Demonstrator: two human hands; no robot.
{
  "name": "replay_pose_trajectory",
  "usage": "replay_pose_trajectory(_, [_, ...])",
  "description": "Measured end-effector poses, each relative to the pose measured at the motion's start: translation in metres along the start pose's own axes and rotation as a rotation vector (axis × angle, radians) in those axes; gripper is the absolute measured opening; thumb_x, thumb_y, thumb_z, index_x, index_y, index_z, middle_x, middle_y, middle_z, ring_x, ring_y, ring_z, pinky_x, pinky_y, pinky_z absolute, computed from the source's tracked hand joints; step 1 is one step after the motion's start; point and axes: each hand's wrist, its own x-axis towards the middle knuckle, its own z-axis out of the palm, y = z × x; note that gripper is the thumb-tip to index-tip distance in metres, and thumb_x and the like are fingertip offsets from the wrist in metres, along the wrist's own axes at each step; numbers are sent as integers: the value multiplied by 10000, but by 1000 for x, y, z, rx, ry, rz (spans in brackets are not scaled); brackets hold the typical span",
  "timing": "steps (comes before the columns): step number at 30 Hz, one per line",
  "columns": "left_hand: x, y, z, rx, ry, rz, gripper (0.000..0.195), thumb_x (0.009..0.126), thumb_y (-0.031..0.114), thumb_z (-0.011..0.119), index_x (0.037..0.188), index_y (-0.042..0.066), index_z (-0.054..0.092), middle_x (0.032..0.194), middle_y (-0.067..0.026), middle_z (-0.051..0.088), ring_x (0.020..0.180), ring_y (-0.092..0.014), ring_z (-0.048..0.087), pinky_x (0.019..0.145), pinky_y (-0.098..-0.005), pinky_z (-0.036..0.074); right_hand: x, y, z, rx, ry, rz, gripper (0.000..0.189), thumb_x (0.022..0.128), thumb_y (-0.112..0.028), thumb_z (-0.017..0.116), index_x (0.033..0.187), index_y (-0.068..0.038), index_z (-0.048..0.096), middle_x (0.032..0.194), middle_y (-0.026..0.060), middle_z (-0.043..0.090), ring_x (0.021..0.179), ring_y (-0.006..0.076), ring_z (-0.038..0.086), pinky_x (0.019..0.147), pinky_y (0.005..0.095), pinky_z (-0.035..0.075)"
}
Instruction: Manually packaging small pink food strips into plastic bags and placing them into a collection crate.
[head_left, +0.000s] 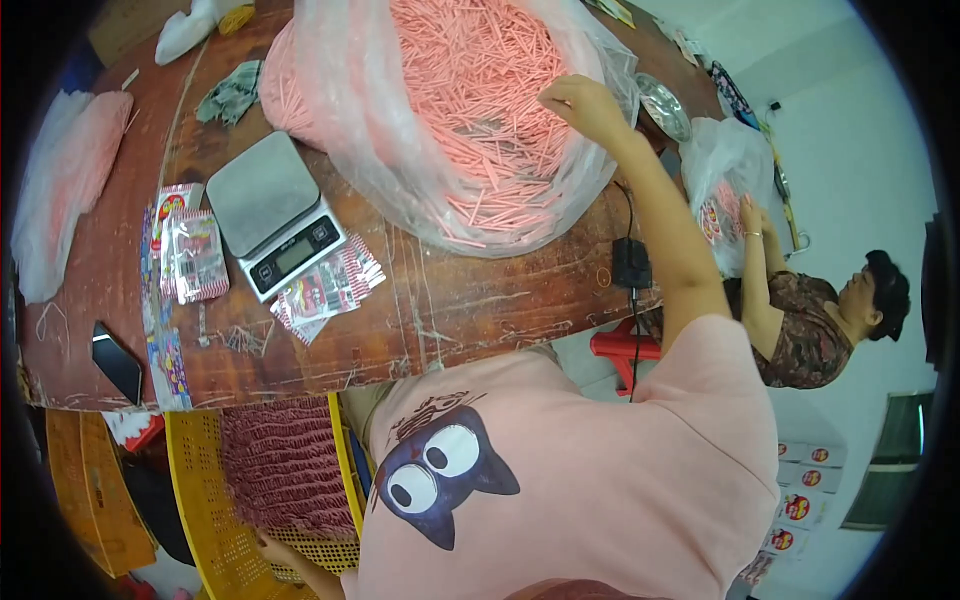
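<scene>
My right hand (581, 105) hangs over a large clear plastic bag (360, 112) of thin pink sticks (480, 67), its fingers bent together; whether it holds a stick cannot be told. Low at the left, my left hand (274, 547) is at a yellow perforated plastic crate (184, 480) with a ruffled dark pink cloth (289, 465) in it; its fingers are partly hidden. A digital kitchen scale (277, 214) with a bare grey plate stands left of the bag. Printed plastic packets (199, 255) lie at its left, and more packets (319, 296) lie partly under its front edge.
A smartphone (116, 364) and another bag of pink sticks (71, 187) lie on the left of the wooden table (420, 300). A metal bowl (662, 107) and a black power adapter (630, 262) are at the right. Another person (806, 322) handles a plastic bag beyond a red stool (622, 349).
</scene>
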Motion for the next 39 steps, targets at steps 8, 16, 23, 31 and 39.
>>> replay_pose_trajectory(8, [-114, 219, -73, -636, -57, 488, 391, 879, 293, 530, 1094, -33, 556, 1053, -145, 582, 915, -215, 567, 781, -327, 470, 25, 43, 57, -528, -213, -429, 77, 695, -130, 532, 728, -99, 594, 811, 8, 543, 883, 182, 528, 752, 325, 417])
replay_pose_trajectory(16, [-247, 387, -116, -971, -226, 1192, 155, 852, -25, 484, 972, -49, 579, 1056, -150, 570, 997, -233, 539, 865, -333, 425, 22, 69, 80, -203, 99, -279, 121, 711, -134, 541, 806, -59, 547, 833, 58, 557, 867, 243, 527, 758, 364, 416])
replay_pose_trajectory(23, [-381, 539, -107, -1031, -843, 1704, 147, 775, 30, 590, 917, 0, 615, 883, -126, 627, 895, -264, 584, 770, -319, 442, 23, 19, 64, 524, -64, 244, 189, 853, -187, 462, 894, -11, 404, 795, 253, 538, 768, 425, 531, 657, 480, 406])
replay_pose_trajectory(31, [-428, 647, -90, -1168, -669, 1837, 399, 815, 266, 592, 1095, -12, 536, 1120, -176, 541, 1056, -305, 506, 902, -375, 382, 28, -5, 59, 584, 32, 250, 313, 809, -271, 541, 965, -1, 509, 868, 198, 593, 824, 348, 584, 687, 382, 446])
replay_pose_trajectory(39, [-382, 578, -103, -858, -373, 2102, 247, 776, 122, 606, 1010, 46, 586, 970, -106, 594, 971, -275, 539, 899, -440, 349, 28, -29, 69, 234, -651, 52, 435, 680, -369, 657, 902, 0, 594, 911, 195, 600, 870, 326, 577, 740, 400, 445])
